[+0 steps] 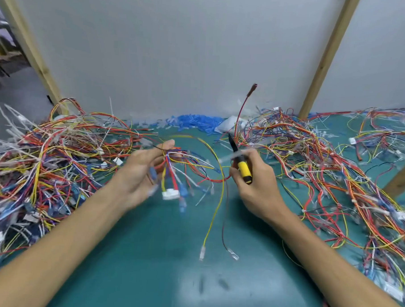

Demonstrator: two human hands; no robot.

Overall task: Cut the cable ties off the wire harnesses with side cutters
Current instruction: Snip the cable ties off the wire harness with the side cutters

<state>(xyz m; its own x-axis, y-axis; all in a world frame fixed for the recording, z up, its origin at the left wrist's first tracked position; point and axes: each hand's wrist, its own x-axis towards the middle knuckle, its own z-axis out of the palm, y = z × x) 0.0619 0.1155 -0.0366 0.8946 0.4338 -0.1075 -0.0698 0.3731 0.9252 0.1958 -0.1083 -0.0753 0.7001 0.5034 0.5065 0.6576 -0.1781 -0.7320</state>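
The green mat is carrying the left harness pile and the right harness pile along its side edges. Above the mat's middle, the left hand is pinching a wire harness, whose white connector is dangling. The right hand is gripping yellow-handled side cutters, with the tip pointing toward the mat's far edge.
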